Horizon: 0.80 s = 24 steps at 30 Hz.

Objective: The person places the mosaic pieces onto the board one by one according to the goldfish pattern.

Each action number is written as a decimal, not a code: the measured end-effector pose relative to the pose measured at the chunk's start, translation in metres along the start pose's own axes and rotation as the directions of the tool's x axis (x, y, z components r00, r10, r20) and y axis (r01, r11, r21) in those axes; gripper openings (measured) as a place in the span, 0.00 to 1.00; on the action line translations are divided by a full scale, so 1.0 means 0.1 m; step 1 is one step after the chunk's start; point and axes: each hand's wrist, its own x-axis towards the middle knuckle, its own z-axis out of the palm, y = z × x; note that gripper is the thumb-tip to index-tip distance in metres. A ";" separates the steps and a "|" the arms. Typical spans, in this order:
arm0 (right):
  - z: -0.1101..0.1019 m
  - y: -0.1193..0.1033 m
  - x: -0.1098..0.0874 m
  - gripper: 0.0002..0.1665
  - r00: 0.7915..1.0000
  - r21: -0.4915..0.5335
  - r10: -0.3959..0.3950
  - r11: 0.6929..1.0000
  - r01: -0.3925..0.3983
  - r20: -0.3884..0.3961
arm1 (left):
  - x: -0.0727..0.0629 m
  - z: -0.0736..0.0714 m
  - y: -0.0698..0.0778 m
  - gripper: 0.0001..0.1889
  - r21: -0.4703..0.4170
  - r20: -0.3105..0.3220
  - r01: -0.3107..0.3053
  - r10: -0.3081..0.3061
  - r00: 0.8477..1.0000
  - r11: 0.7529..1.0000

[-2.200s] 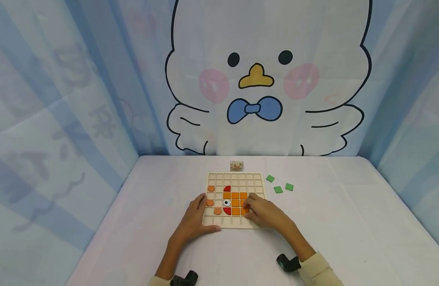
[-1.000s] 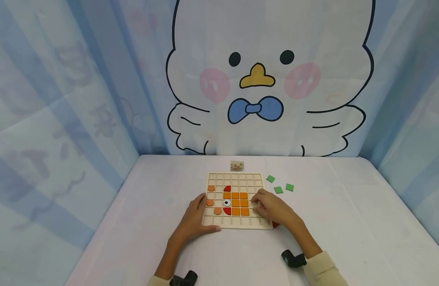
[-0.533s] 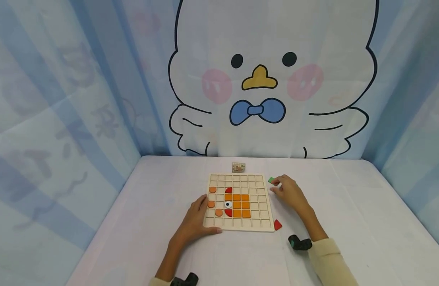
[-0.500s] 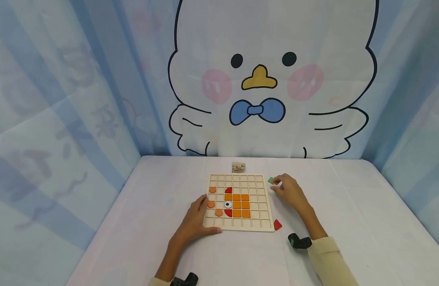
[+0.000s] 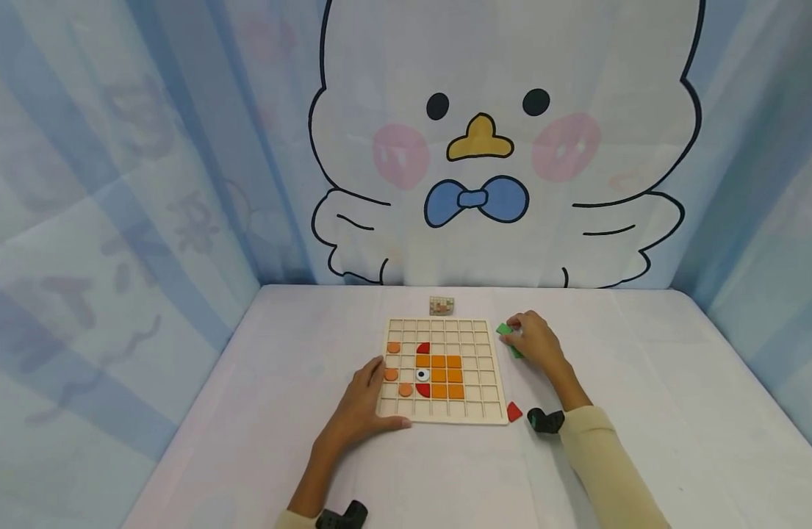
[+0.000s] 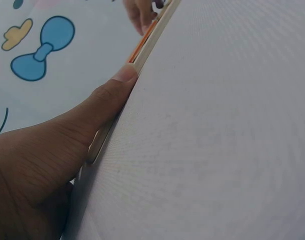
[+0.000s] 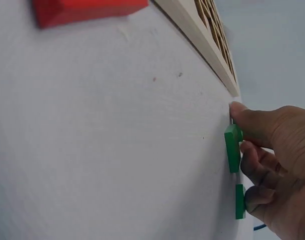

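A pale wooden grid board [image 5: 481, 413] lies on the table, bearing orange square tiles [image 5: 439, 375], orange discs, red quarter-round tiles and an eye tile [image 5: 422, 375]. My left hand [image 5: 359, 408] rests against the board's near left corner, fingers along the left edge and thumb straight along the front edge. Beyond the board's right edge, my right hand [image 5: 536, 342] has thumb and finger either side of a green tile [image 5: 504, 328], pinching it. Another green tile [image 5: 516, 353] shows under the hand. In the right wrist view, green tiles [image 7: 233, 149] lie close to the curled fingers.
A red tile [image 5: 514, 411] lies beside the board's near right corner. Behind the board sits a small patterned card [image 5: 442, 306]. A printed curtain [image 5: 478, 242] rises behind the table's far edge, with more curtain at both sides.
My right hand has left the orange tiles on the board and moved out to the green tiles. The red tile by the corner has come into view. My left hand has stayed put.
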 end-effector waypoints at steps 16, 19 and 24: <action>0.01 -0.08 0.01 0.17 0.999 -0.126 0.006 0.992 -0.001 0.042 | -0.01 0.01 0.00 0.63 -0.009 -0.002 0.003 -0.003 1.000 1.000; 0.02 -0.08 0.00 0.18 0.999 -0.096 -0.017 0.995 0.020 0.031 | -0.01 0.01 0.00 0.63 -0.013 -0.002 0.003 -0.003 1.000 1.000; 0.05 -0.12 0.00 0.16 0.992 -0.008 -0.121 0.993 0.121 0.032 | -0.01 0.02 -0.02 0.63 -0.013 -0.007 -0.005 0.005 1.000 1.000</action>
